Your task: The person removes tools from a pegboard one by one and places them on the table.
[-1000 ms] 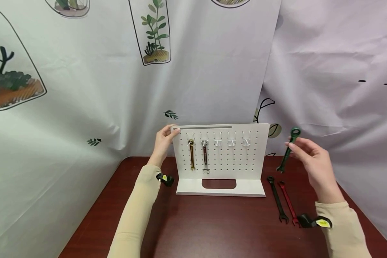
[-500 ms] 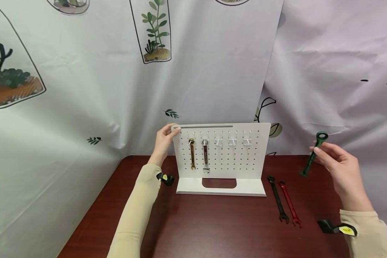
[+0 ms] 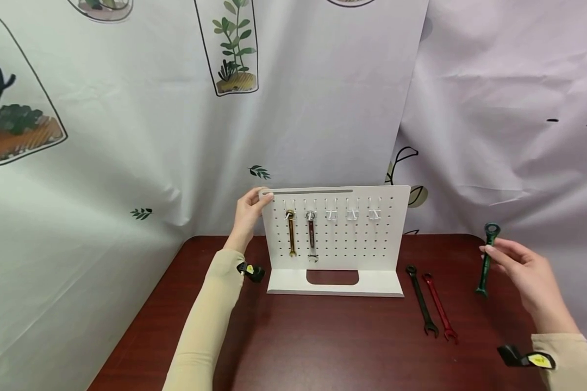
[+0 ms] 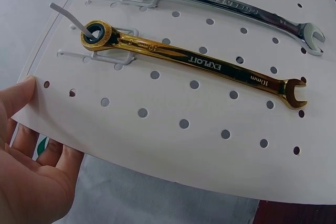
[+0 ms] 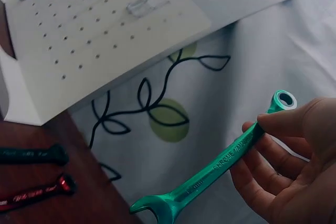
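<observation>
My left hand [image 3: 247, 216] grips the top left corner of a white pegboard [image 3: 347, 239], thumb on the front face and fingers behind. A gold wrench [image 3: 292, 236] and a silver wrench [image 3: 311, 231] hang side by side on its hooks; the left wrist view shows the gold wrench [image 4: 199, 61] nearest that hand. Off to the right, my right hand [image 3: 530, 277] pinches a green wrench [image 3: 486, 263] near its ring end, the open jaw pointing down. In the right wrist view the green wrench [image 5: 215, 169] lies between thumb and fingers.
A black wrench [image 3: 422, 304] and a red wrench [image 3: 440, 308] lie on the dark red table [image 3: 323, 342], between the board and my right hand. Several clear hooks [image 3: 353, 214] on the board hold nothing. A patterned white cloth [image 3: 323, 108] hangs behind.
My right hand has moved right, away from the board, and then lower with the green wrench, which now hangs more upright. My left hand stays on the board's corner.
</observation>
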### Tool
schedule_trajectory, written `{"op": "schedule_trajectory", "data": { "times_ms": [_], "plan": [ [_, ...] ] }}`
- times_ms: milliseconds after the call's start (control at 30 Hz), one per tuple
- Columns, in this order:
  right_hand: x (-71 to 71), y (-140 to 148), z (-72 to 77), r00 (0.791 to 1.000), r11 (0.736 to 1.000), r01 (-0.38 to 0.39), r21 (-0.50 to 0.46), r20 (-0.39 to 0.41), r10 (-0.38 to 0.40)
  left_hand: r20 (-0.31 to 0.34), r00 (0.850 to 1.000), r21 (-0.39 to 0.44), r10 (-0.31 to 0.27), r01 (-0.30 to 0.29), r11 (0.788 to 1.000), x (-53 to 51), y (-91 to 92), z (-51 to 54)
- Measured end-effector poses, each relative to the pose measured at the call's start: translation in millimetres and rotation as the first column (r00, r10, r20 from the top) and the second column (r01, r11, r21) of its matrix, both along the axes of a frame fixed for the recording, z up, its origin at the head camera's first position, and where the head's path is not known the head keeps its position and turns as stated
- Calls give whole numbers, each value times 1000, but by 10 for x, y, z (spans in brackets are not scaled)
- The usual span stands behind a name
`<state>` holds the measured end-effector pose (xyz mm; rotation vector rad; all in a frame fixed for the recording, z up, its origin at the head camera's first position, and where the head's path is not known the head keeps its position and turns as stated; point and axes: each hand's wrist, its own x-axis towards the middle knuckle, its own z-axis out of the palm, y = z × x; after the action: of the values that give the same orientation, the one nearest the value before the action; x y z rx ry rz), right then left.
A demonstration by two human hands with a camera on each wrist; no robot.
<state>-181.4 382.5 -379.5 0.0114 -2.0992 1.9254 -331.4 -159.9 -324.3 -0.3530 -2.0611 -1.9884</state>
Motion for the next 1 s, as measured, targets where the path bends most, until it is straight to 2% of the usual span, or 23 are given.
{"op": "schedule_trajectory", "data": {
  "times_ms": [200, 467, 700, 1000],
  "plan": [
    [-21, 41, -189, 999, 986, 11, 164, 46, -18, 5, 1000, 3, 0, 0, 1000, -8, 7, 6],
    [-60, -9, -419, 992, 943, -14, 332, 123, -28, 3, 1000, -4, 8, -8, 1000, 2, 6, 4],
    [-154, -50, -558, 985, 915, -44, 401, 169, -27, -1, 1000, 12, 1, -1, 1000, 12, -2, 2],
    [-263, -62, -656, 977, 897, -89, 433, 214, -7, 4, 1000, -1, 7, -7, 1000, 2, -1, -2]
  ]
}}
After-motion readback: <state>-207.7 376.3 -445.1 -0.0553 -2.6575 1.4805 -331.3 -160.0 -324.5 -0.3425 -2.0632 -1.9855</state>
